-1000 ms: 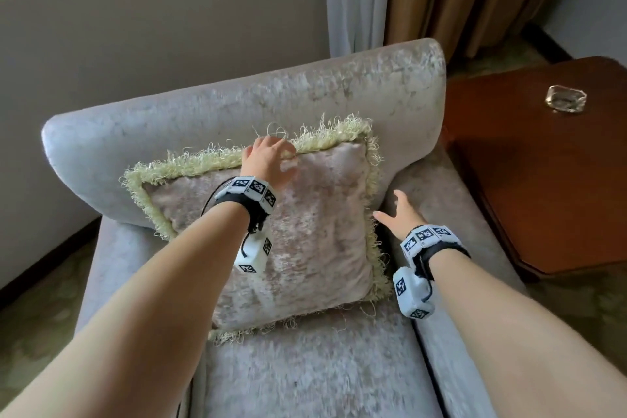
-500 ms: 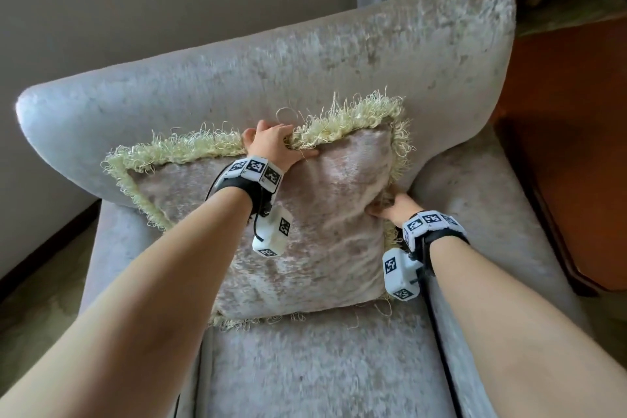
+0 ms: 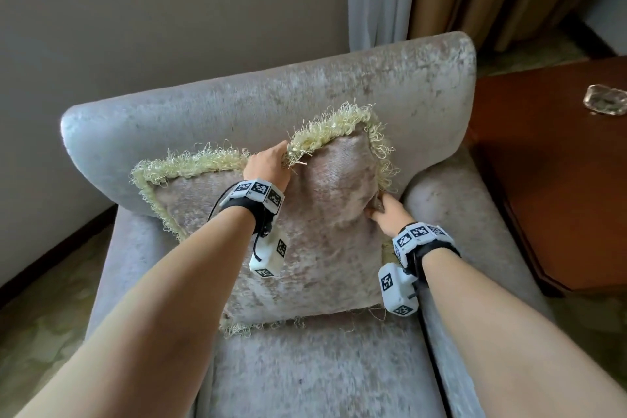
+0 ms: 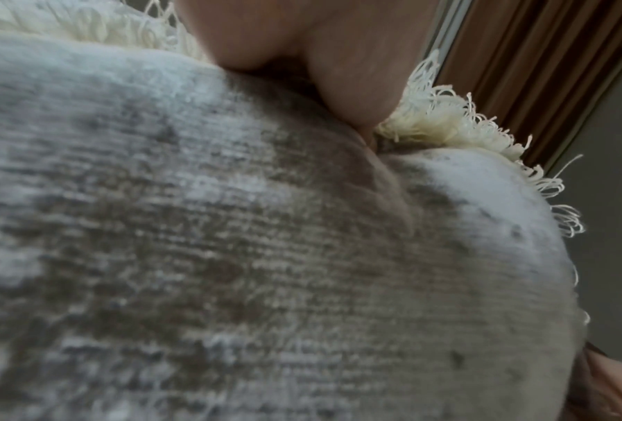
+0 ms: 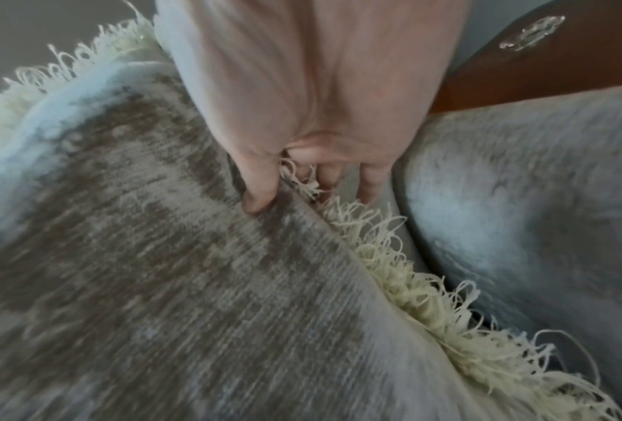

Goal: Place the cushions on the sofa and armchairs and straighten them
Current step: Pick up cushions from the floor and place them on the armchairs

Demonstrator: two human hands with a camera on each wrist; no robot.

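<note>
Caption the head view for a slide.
Both hands, left and right, grip a fringed cushion on the armchair.

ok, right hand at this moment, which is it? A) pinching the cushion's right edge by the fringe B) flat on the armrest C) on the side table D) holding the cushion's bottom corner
A: the right hand pinches the cushion at its right edge, thumb on the fabric and fingers behind the fringe, beside the armrest.

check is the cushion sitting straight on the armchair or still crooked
Crooked: the cushion leans on the armchair backrest, its right top corner pulled higher by the left hand and right hand.
</note>
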